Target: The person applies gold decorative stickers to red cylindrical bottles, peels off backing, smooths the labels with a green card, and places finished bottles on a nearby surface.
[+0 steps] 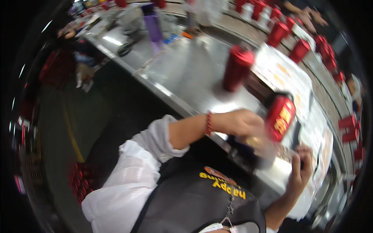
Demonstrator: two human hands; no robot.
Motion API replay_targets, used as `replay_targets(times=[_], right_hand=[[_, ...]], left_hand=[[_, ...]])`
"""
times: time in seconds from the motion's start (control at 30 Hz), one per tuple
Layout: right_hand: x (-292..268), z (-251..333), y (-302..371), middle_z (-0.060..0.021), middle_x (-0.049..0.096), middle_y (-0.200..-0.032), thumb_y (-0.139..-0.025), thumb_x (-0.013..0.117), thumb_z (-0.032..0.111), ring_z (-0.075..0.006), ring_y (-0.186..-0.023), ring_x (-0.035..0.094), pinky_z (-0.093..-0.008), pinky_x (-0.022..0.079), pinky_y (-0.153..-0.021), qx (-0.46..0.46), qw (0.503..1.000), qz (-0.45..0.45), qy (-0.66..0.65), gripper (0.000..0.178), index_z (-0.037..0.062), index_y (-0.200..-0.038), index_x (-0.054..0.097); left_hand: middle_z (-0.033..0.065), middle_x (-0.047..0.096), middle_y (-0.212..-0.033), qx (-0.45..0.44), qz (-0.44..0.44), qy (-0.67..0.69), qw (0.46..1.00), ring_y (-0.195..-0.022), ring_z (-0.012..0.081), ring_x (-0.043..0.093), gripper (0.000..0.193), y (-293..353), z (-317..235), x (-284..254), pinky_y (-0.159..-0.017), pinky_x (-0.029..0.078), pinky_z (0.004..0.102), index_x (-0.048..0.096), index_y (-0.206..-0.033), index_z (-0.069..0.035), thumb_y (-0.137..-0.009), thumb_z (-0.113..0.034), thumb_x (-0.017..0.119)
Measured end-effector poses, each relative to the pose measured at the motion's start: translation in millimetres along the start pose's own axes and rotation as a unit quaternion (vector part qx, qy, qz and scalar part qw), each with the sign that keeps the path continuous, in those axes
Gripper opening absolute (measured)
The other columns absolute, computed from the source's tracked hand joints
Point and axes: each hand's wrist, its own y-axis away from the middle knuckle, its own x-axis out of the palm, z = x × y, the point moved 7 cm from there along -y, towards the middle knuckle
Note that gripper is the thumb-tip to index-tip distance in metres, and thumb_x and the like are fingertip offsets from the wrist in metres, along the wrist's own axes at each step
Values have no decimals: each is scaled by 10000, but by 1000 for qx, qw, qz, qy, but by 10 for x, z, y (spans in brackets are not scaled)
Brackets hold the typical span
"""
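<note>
A red cylinder with yellow markings [280, 118] lies tilted on a dark support at the metal table's near right part. My left hand [241, 123], with a red bracelet on its wrist, is just left of it. Motion smears its fingers, and I cannot tell whether they hold the pale, blurred thing [262, 149] beneath them. Close to the table's edge, my right hand [303, 165] has its fingers bent together; what they hold, if anything, is hidden. Farther back, a red tumbler [237, 69] stands upright on the table.
White sheets [287, 79] with yellowish marks lie along the table's right side. Beyond them a curved conveyor [311, 72] carries several red tumblers [300, 50]. A purple bottle [152, 28] stands at the far left. The metal table's edge [159, 90] runs diagonally before me.
</note>
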Motion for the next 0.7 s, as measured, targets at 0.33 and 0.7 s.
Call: replay_targets(times=[0.33,0.7], right_hand=[[-19,-206,213,-96,583,-1032,-925,700,103,-137,-915,523,-251,416,-788,98,991,-70,-49,196,10,-823,562],[-10,-259,187,-89,590,-1042,-936,697,117,-152,-958,538,-274,425,-857,99,990,-80,-63,187,16,-835,577]], left_hand=[[0,589,-820,15,-14,23,1000,-721,69,576,252,-106,-93,42,-625,482,237,600,-950,-34,-1045,-262,546],[-32,537,-803,-52,20,-7,998,-747,50,488,207,-113,-168,20,-665,426,230,556,-904,-43,-977,-216,641]])
